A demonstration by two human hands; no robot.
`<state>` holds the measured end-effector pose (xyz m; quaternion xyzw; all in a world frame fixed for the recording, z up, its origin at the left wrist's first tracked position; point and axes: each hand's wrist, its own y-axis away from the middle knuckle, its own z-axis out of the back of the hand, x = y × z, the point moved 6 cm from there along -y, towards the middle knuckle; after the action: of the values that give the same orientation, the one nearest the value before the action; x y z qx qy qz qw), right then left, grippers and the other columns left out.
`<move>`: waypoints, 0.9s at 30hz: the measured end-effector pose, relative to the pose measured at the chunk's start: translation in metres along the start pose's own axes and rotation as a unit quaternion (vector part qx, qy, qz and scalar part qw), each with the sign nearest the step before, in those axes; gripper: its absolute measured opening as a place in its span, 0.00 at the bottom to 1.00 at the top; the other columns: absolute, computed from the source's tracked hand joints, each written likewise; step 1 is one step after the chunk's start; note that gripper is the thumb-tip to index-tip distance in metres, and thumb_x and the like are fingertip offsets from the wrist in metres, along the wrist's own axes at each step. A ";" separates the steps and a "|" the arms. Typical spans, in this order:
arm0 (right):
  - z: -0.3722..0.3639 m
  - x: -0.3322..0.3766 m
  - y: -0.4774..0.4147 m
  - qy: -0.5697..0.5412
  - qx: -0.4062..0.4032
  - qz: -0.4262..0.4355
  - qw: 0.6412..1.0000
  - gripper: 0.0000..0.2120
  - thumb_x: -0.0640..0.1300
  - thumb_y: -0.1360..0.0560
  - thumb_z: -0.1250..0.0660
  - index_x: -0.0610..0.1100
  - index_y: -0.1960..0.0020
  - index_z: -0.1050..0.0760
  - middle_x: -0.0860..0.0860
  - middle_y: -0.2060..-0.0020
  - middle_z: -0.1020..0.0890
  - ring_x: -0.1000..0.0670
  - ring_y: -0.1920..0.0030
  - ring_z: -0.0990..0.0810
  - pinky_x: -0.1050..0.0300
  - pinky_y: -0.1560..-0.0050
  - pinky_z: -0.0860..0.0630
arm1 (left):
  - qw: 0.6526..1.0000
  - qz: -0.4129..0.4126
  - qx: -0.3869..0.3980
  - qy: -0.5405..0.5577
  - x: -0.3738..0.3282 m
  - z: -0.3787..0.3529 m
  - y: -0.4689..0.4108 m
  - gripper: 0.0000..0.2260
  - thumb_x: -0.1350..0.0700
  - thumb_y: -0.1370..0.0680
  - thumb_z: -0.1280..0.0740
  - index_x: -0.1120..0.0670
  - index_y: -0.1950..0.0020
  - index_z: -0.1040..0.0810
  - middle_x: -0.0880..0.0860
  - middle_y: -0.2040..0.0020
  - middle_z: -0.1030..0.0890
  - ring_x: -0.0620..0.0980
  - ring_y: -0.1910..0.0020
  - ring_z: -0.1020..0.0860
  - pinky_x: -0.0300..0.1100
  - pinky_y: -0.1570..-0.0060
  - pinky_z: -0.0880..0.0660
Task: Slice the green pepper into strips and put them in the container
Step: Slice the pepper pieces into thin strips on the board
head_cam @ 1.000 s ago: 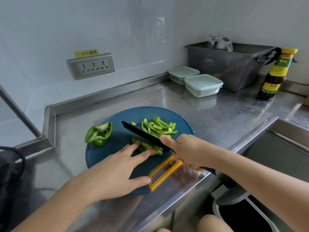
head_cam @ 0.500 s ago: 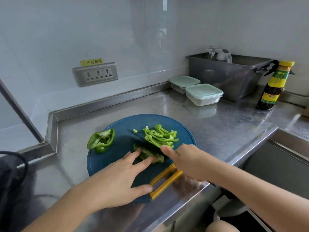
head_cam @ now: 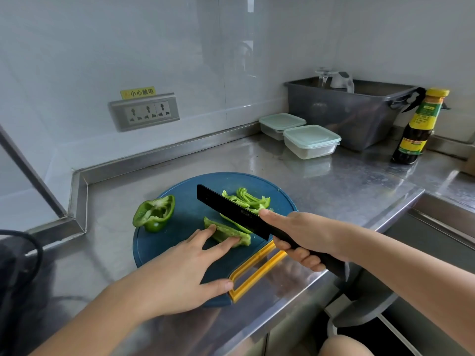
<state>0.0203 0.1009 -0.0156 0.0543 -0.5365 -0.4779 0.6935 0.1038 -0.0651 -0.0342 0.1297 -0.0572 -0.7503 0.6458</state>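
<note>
Fingers [head_cam: 223, 247] of left hand [head_cam: 180, 273] press flat on one pepper piece [head_cam: 226, 231]; right hand [head_cam: 303, 235] grips one knife [head_cam: 231, 211].

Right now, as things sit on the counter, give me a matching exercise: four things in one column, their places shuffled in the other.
1 knife
2 pepper half
3 sauce bottle
4 pepper piece

A pressed under the left hand
B at the cutting board's left edge
C gripped in the right hand
D right of the grey tub

Pairs: 1-C, 2-B, 3-D, 4-A.
</note>
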 end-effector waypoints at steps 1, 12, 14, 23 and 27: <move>0.000 0.000 0.000 0.007 -0.001 0.002 1.000 0.30 0.73 0.27 0.50 0.47 0.69 0.37 0.52 0.77 0.36 0.53 0.80 0.40 0.63 0.79 0.39 | 1.000 -0.001 0.000 -0.001 0.000 0.000 0.000 0.30 0.32 0.25 0.46 0.24 0.34 0.66 0.44 0.23 0.61 0.50 0.23 0.51 0.46 0.26 0.44; 0.000 -0.003 -0.006 -0.002 0.013 -0.022 1.000 0.31 0.74 0.28 0.50 0.47 0.69 0.37 0.51 0.77 0.38 0.52 0.79 0.41 0.63 0.78 0.42 | 1.000 0.001 -0.002 -0.006 -0.002 0.000 0.001 0.29 0.33 0.24 0.46 0.24 0.35 0.66 0.43 0.23 0.62 0.49 0.23 0.52 0.44 0.27 0.45; 0.000 -0.003 -0.007 -0.002 0.019 -0.023 1.000 0.31 0.74 0.28 0.50 0.47 0.69 0.37 0.51 0.77 0.38 0.52 0.79 0.42 0.63 0.78 0.42 | 1.000 0.000 -0.003 -0.005 -0.002 0.001 0.001 0.28 0.33 0.24 0.46 0.23 0.37 0.66 0.43 0.23 0.62 0.49 0.23 0.52 0.44 0.27 0.45; -0.002 -0.002 -0.009 0.004 0.036 -0.025 0.999 0.31 0.74 0.29 0.50 0.47 0.69 0.37 0.52 0.77 0.37 0.53 0.79 0.41 0.63 0.78 0.41 | 1.000 -0.004 -0.008 -0.009 -0.001 0.001 0.001 0.29 0.33 0.24 0.46 0.25 0.34 0.66 0.43 0.23 0.61 0.49 0.23 0.51 0.45 0.27 0.43; -0.001 -0.001 -0.009 0.011 0.045 -0.022 0.999 0.31 0.75 0.29 0.50 0.47 0.70 0.37 0.51 0.76 0.38 0.53 0.78 0.42 0.63 0.79 0.41 | 1.000 -0.001 -0.007 -0.006 -0.001 0.001 0.001 0.30 0.33 0.24 0.46 0.27 0.30 0.64 0.43 0.23 0.60 0.49 0.24 0.47 0.44 0.28 0.41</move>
<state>0.0153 0.0966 -0.0224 0.1029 -0.5484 -0.4677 0.6855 0.1046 -0.0641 -0.0324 0.1208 -0.0552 -0.7521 0.6455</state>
